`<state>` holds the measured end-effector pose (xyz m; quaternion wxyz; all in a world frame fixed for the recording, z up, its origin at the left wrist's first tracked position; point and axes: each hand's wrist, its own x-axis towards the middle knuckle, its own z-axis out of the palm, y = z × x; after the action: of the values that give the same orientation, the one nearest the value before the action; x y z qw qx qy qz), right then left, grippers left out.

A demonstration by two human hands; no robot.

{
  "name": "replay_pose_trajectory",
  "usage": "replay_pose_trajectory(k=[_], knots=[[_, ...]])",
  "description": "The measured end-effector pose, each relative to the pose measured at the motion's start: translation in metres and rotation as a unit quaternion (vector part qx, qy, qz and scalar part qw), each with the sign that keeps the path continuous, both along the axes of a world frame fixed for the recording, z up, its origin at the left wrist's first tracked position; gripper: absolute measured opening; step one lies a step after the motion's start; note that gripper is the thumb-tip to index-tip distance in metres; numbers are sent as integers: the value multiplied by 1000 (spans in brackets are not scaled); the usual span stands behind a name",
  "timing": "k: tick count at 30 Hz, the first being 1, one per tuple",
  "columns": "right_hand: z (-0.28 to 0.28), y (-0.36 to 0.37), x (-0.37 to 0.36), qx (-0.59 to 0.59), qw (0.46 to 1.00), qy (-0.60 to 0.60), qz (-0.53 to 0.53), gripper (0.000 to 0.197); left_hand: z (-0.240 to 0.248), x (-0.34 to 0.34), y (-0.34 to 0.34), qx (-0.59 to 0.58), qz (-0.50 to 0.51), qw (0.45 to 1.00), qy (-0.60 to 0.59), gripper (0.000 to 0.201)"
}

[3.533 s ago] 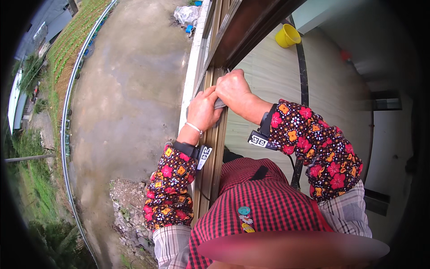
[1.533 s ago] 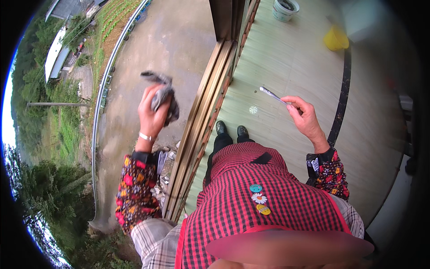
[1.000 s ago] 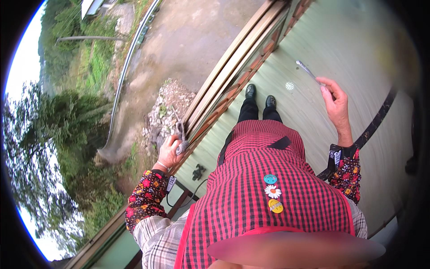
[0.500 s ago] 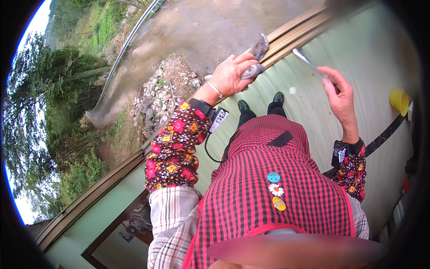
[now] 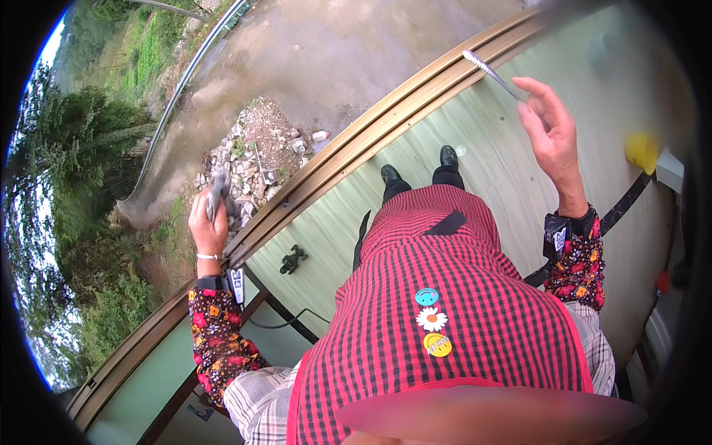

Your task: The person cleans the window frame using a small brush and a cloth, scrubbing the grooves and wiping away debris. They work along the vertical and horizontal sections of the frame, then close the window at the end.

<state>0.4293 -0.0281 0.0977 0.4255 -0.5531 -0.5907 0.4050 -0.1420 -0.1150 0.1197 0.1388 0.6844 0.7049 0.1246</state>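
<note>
Out past the window frame, my left hand [image 5: 208,226] is closed around a bunched grey cloth [image 5: 218,190], slightly blurred by motion. Between the thumb and fingers of my right hand [image 5: 550,137] is a slim silvery tool [image 5: 491,74] with a pale, ribbed far end; its exact kind is not clear. The tool's tip appears over the brass-coloured window track [image 5: 423,93], though I cannot tell whether it touches. My right hand is above the pale green floor.
A small black object [image 5: 293,259] lies on the pale green floor [image 5: 326,245] by the track. To the right are a yellow container [image 5: 641,152] and a black band [image 5: 627,202]. Outside lie a rubble pile [image 5: 256,148], wet ground and trees [image 5: 81,193].
My left hand has moved from the track toward the lower left with the grey cloth, now out beyond the frame. My right hand has shifted slightly up and left with the silvery tool.
</note>
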Motion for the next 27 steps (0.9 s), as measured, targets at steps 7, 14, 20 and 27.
replay_pose_trajectory(k=[7,14,20,27], knots=[[-2,3,-5,17,984,-96,149,26,-65,242,87,62,-366,919,-132,47],[-26,-10,-8,182,914,-235,275,21,-86,261,32,-15,-369,923,-111,43],[-30,-22,-12,216,838,-342,366,11,-100,265,-2,10,-346,933,-99,42],[-26,-20,-20,117,802,-433,393,12,-98,285,-15,46,-345,935,-65,48]])
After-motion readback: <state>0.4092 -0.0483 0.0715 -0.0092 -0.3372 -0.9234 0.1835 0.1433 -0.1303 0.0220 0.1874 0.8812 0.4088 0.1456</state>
